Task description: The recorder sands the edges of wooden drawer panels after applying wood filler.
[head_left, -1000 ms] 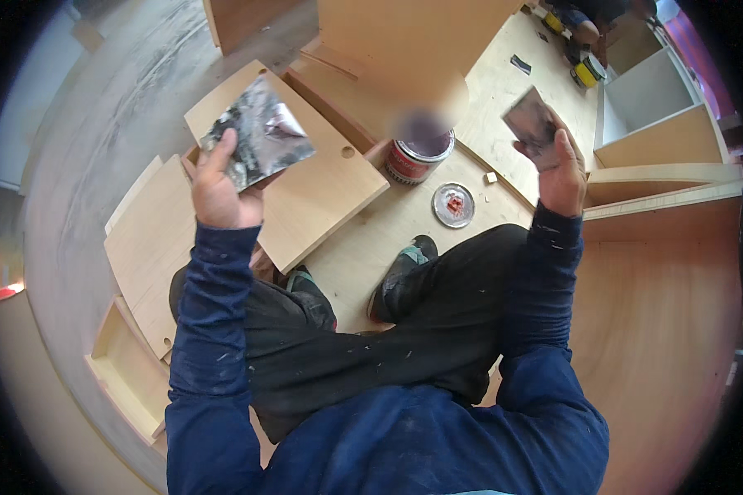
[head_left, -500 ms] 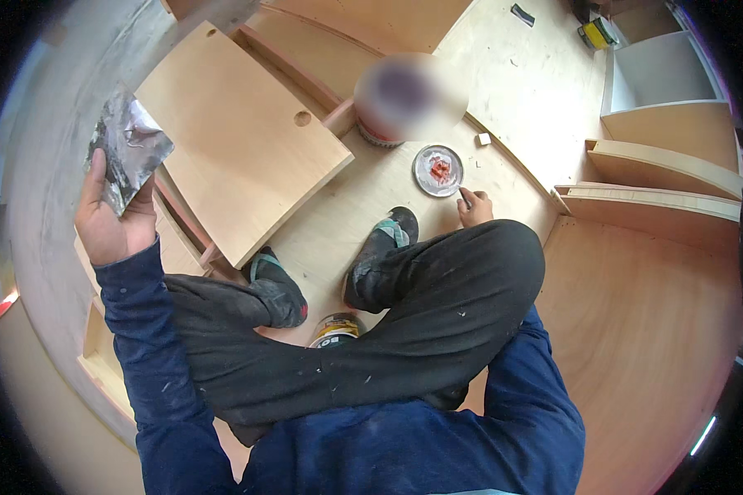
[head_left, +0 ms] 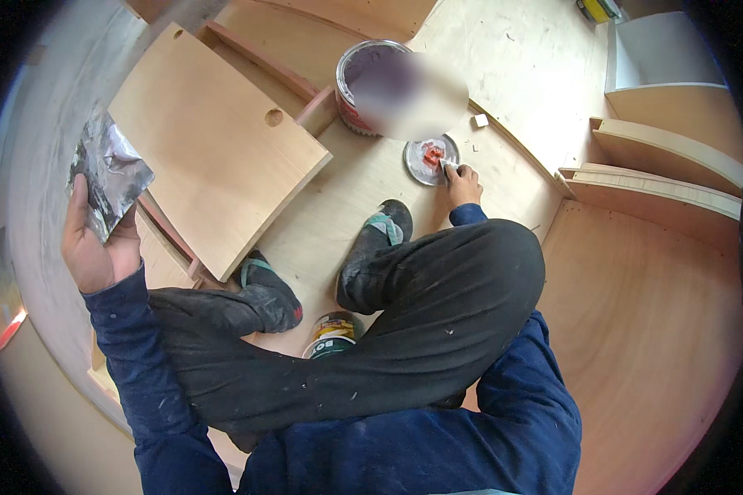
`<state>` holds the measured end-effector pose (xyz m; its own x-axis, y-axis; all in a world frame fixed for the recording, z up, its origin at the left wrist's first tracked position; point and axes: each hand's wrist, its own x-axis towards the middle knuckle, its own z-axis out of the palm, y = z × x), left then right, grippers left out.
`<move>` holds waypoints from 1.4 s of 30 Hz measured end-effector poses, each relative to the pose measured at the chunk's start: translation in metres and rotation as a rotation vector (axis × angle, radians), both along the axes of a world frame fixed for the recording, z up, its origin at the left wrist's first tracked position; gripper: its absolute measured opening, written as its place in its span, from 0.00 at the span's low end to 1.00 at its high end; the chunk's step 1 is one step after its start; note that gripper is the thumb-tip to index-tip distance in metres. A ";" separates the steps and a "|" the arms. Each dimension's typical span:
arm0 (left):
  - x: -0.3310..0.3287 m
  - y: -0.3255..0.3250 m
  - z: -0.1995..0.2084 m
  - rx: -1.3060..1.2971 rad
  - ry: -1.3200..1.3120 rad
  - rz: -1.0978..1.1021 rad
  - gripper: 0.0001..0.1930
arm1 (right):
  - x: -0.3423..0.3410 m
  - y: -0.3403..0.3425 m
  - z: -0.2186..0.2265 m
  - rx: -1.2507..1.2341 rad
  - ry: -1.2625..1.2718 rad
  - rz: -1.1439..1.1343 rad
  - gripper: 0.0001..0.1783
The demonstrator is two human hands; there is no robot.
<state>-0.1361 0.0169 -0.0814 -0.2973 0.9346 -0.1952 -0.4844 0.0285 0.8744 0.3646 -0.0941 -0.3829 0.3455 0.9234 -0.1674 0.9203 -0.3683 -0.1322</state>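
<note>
My left hand [head_left: 95, 247] is closed on the lower edge of a flat, silvery, foil-like sheet [head_left: 111, 177], smeared dark and pale, held up at the left. Ahead of my right knee, my right hand [head_left: 464, 186] is closed around a small scraper-like tool [head_left: 446, 169], mostly hidden by the fingers. Its tip meets the red paste [head_left: 432, 154] in the middle of a round grey lid [head_left: 418, 172], which lies on the plywood floor. Behind the lid stands a large red bucket [head_left: 351, 107] with pale residue around its inside; part of it is blurred.
A wooden panel [head_left: 215, 157] with a round hole leans over a frame at the left. Between my feet sits a small tub [head_left: 334, 337]. A small white block [head_left: 480, 120] lies beyond the lid. Wooden cabinet sections [head_left: 669, 161] line the right, and a yellow can [head_left: 598, 10] is at the far right.
My right hand has moved slightly forward and left, bringing the tool from the lid's rim onto the red paste. My left hand keeps hold of the sheet. The whole view has shifted a little.
</note>
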 end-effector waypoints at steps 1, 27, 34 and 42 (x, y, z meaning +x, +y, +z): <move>0.000 0.000 0.002 -0.006 -0.004 -0.015 0.16 | -0.003 0.001 0.004 -0.042 -0.032 -0.017 0.19; -0.002 0.003 0.000 -0.065 0.003 0.031 0.17 | -0.011 0.025 0.013 -0.364 -0.063 -0.033 0.20; -0.009 0.003 0.000 -0.082 0.011 0.012 0.18 | -0.009 0.015 0.005 -0.296 -0.058 -0.078 0.20; -0.016 0.003 -0.002 -0.059 0.001 -0.053 0.18 | -0.011 0.014 -0.001 -0.290 -0.077 -0.017 0.20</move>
<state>-0.1523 0.0203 -0.0836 -0.2480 0.9360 -0.2498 -0.4802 0.1052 0.8708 0.3540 -0.0797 -0.3841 0.3821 0.8349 -0.3962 0.9170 -0.3956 0.0508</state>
